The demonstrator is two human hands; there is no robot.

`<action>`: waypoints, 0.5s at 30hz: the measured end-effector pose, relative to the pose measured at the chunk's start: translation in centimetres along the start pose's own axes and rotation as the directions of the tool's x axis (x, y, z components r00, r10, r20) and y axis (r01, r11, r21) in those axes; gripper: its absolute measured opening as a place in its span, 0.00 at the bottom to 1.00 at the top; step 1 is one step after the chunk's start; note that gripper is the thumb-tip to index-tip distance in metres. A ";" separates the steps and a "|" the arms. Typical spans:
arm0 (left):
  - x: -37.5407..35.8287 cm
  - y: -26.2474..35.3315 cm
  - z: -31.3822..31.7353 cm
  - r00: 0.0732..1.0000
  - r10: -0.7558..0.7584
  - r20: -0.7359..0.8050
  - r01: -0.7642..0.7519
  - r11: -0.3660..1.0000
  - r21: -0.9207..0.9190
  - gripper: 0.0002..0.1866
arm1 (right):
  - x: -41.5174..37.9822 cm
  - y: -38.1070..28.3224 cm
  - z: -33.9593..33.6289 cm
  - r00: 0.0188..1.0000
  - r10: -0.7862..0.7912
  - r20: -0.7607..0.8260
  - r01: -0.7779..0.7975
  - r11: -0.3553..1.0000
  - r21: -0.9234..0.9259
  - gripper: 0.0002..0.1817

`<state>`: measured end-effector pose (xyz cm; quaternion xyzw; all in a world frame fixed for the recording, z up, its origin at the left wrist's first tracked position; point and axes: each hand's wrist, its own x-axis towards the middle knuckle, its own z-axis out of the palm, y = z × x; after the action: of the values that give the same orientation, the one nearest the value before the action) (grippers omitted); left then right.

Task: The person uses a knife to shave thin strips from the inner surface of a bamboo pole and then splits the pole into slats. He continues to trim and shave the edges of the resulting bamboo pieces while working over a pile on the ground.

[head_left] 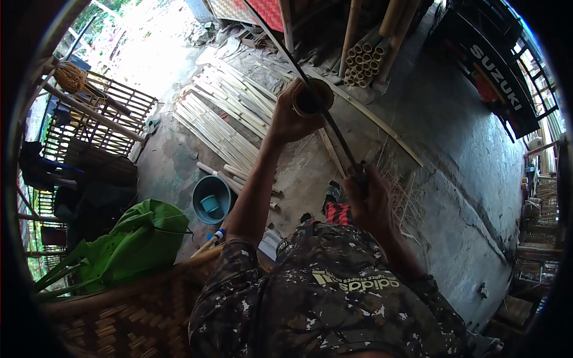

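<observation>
My left hand (286,116) is wrapped round a bamboo tube (322,92), whose round open end faces up toward the camera. Fingers closed, my right hand (369,194) grips the dark handle of a long thin blade (341,140). The blade runs diagonally up from the handle, crosses the tube's open end and continues past it toward the top of the view. Whether its edge bites into the tube's rim cannot be made out. Both hands are held out in front of my body, above the floor.
Split bamboo strips (221,122) lie on the floor ahead. Bamboo tubes (364,59) are stacked beyond. A blue basin (212,191) holds a smaller container. Green leaves (146,230) rest on woven bamboo (137,304) at left. One long strip (382,128) crosses the floor. A black SUZUKI-lettered object (486,71) stands right.
</observation>
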<state>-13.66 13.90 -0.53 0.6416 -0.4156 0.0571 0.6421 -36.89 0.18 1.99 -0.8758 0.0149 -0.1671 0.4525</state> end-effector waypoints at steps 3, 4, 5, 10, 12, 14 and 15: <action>-0.1 -0.5 -0.3 0.999 0.020 0.046 -0.021 1.000 0.018 0.28 | 0.1 -0.5 -0.6 0.995 0.082 0.060 -0.087 0.991 0.097 0.11; 0.0 0.0 -0.3 0.999 0.011 0.048 -0.012 1.000 0.008 0.28 | 0.0 -0.5 -0.6 0.994 0.085 0.062 -0.090 0.993 0.082 0.11; 0.1 0.2 -0.3 0.999 0.007 0.050 -0.007 1.000 -0.001 0.28 | 0.0 -0.4 -0.6 0.994 0.086 0.063 -0.090 0.994 0.066 0.11; 0.3 1.7 0.1 0.999 0.035 0.005 -0.035 0.997 0.063 0.29 | 0.0 -0.8 -0.5 0.999 0.048 0.013 -0.048 0.999 0.024 0.11; 0.2 1.8 0.1 0.998 0.057 -0.030 -0.053 0.989 0.135 0.31 | 0.1 -1.0 -0.6 0.997 0.077 0.032 -0.078 0.996 0.031 0.11; -0.5 0.7 -0.2 0.996 0.072 -0.048 -0.060 0.974 0.217 0.35 | 0.2 -1.1 -0.6 0.997 0.078 0.027 -0.079 0.996 0.033 0.11; -0.7 0.4 -0.1 0.997 0.034 -0.069 -0.018 0.976 0.217 0.35 | 0.3 -1.1 -0.6 0.997 0.076 0.024 -0.076 0.997 0.034 0.11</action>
<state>-14.29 14.35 -0.62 0.6996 -0.3918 0.1337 0.5823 -36.90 0.35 3.30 -0.8685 0.0402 -0.1401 0.4737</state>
